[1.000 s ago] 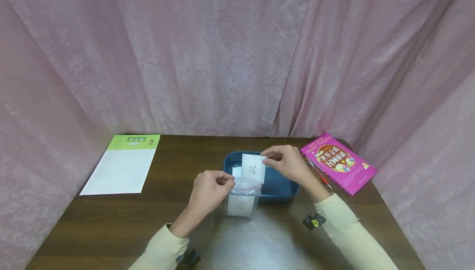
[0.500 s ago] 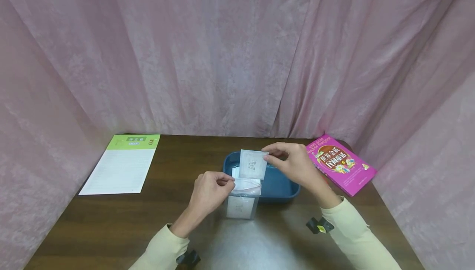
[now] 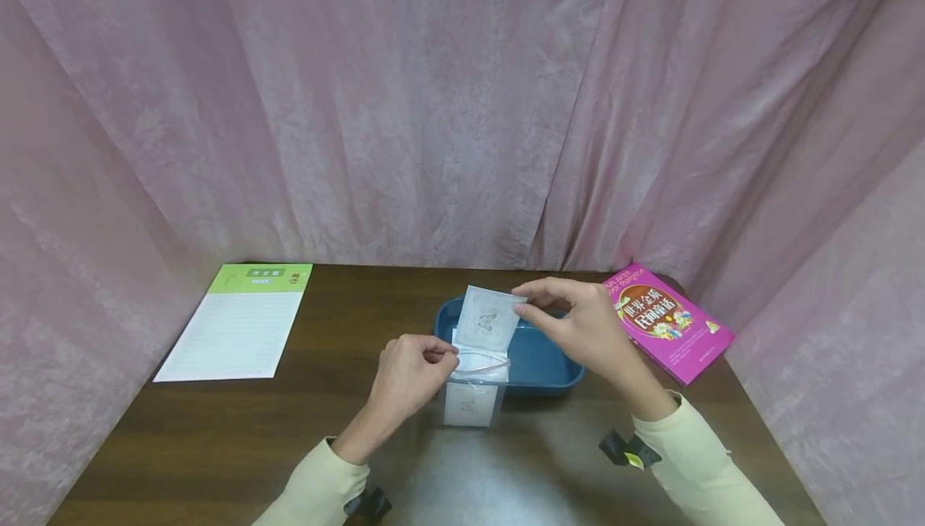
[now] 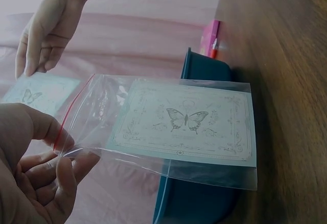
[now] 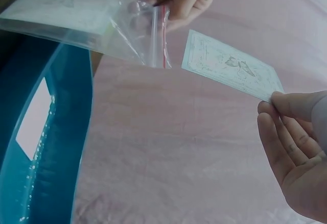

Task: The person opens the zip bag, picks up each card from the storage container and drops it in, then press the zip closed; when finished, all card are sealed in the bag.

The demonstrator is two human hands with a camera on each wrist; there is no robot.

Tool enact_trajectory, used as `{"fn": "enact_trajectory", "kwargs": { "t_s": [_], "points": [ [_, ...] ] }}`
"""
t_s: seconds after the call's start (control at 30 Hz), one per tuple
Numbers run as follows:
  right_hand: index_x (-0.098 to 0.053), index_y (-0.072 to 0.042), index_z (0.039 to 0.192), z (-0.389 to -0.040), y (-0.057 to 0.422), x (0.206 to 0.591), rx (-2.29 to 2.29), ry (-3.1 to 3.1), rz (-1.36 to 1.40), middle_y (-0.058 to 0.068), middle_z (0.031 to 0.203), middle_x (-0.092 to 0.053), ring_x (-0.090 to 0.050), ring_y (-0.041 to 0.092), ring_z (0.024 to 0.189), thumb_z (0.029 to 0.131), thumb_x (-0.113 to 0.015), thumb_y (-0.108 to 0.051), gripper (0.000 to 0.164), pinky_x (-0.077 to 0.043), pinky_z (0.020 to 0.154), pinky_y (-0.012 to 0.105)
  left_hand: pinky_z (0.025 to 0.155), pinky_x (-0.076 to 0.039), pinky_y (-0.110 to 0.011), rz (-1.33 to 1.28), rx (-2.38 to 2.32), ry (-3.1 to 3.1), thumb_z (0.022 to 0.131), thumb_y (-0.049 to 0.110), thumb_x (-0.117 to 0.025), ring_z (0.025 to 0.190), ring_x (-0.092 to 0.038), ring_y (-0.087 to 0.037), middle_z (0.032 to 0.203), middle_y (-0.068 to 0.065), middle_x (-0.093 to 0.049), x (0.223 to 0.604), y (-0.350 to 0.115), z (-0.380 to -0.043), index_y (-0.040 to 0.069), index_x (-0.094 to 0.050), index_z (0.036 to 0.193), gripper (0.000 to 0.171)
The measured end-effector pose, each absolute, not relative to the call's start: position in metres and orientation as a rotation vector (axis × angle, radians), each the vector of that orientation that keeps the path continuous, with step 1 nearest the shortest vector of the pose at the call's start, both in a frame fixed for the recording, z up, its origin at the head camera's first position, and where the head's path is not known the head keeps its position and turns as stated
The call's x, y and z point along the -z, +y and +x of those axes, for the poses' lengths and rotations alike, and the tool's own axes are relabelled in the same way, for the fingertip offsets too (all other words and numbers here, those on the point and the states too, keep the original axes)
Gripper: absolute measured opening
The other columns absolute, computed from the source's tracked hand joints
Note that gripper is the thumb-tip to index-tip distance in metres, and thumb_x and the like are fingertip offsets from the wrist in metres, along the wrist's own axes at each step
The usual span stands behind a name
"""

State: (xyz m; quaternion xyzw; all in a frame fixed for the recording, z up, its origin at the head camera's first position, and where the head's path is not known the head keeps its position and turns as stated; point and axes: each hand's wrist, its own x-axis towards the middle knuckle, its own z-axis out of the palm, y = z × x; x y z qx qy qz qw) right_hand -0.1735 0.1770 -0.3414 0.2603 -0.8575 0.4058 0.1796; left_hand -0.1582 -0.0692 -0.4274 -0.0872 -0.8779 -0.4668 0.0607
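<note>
My left hand (image 3: 413,373) pinches the mouth of a clear zip bag (image 4: 97,117) with a red seal line. Inside the bag lies a pale card (image 4: 181,122) printed with a butterfly and an ornate border. A second butterfly card (image 3: 490,319) is pinched at its corner between the thumb and fingers of my right hand (image 3: 574,319). That card is tilted just above the bag's mouth; the right wrist view shows a gap between card and bag. Behind and below both stands a blue tray (image 3: 545,357), with a white piece (image 5: 36,122) inside it.
A lined writing pad (image 3: 234,325) with a green header lies at the left of the brown table (image 3: 347,309). At the right is a magenta book (image 3: 668,321), with a red pen (image 4: 215,45) beside it. Pink curtains (image 3: 405,108) hang behind the table.
My right hand has shifted slightly right, tilting the card and raising it a little over the bag. The left hand stays nearly still, holding the bag.
</note>
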Motion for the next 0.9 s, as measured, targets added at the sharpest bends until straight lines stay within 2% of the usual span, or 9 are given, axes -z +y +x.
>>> {"fn": "enact_trajectory", "kwargs": {
  "t_s": [0.23, 0.5, 0.9],
  "points": [
    [-0.079, -0.015, 0.106, -0.171, 0.177, 0.349, -1.174, -2.433, 0.721, -0.005, 0.095, -0.078, -0.068, 0.007, 0.074, 0.086, -0.082, -0.015, 0.020, -0.058, 0.066, 0.028, 0.046, -0.041, -0.025, -0.262, 1.414, -2.655, 0.087, 0.012, -0.070, 0.057, -0.057, -0.009, 0.080, 0.000, -0.077, 0.428, -0.069, -0.157, 0.009, -0.082, 0.088, 0.013],
    [-0.079, -0.016, 0.105, -0.169, 0.182, 0.360, -1.149, -2.448, 0.673, -0.006, 0.093, -0.078, -0.067, 0.007, 0.074, 0.086, -0.082, -0.016, 0.019, -0.057, 0.065, 0.029, 0.050, -0.046, -0.025, -0.275, 1.415, -2.653, 0.087, 0.013, -0.070, 0.060, -0.060, -0.009, 0.081, 0.000, -0.077, 0.427, -0.067, -0.157, 0.008, -0.082, 0.090, 0.013],
    [-0.079, -0.018, 0.104, -0.167, 0.185, 0.368, -1.197, -2.475, 0.683, -0.007, 0.094, -0.077, -0.068, 0.007, 0.075, 0.087, -0.082, -0.016, 0.018, -0.057, 0.067, 0.028, 0.045, -0.041, -0.026, -0.270, 1.441, -2.669, 0.090, 0.013, -0.070, 0.058, -0.059, -0.011, 0.085, -0.002, -0.078, 0.425, -0.063, -0.155, 0.008, -0.082, 0.093, 0.013]
  ]
}}
